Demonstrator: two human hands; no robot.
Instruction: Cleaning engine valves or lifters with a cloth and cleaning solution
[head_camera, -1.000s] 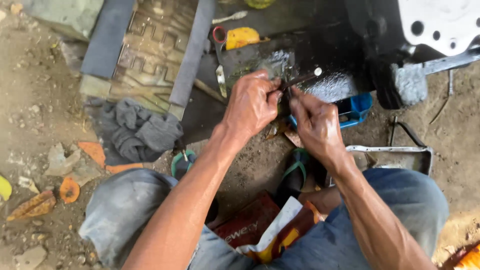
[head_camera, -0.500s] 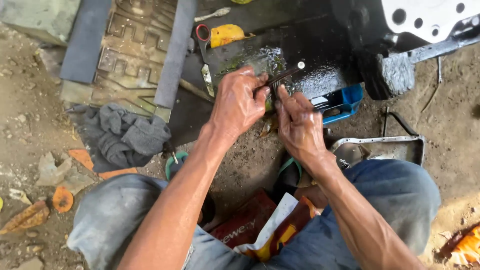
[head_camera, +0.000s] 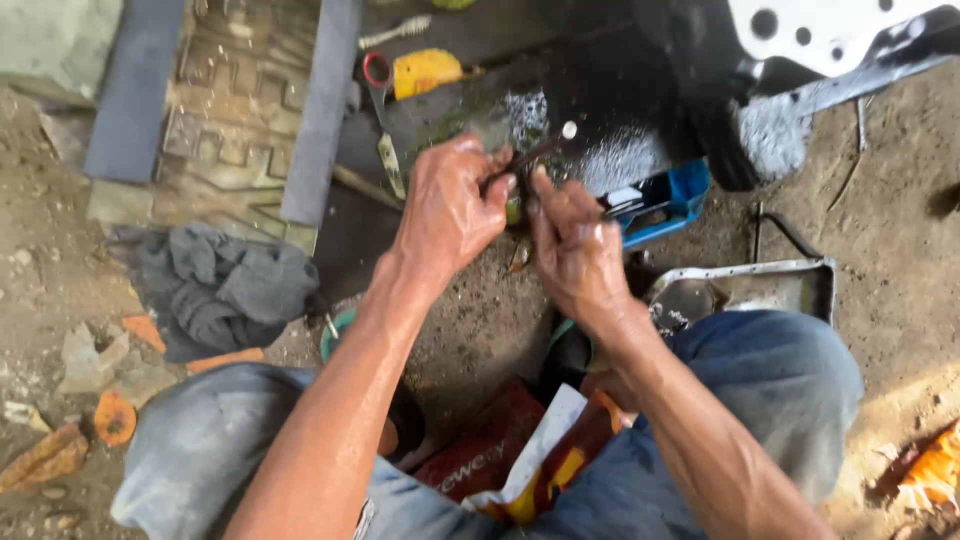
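Over gritty dirt, left hand fingers pinching a thin dark rod; right hand fingers pressed together beside it

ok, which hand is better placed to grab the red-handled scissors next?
Left, probably. The red-handled scissors lie just beyond the left hand, on its outer side. The right hand sits farther off, by the blue box. The left would first have to let go of the thin rod.

crumpled grey cloth, glossy blue plastic tray
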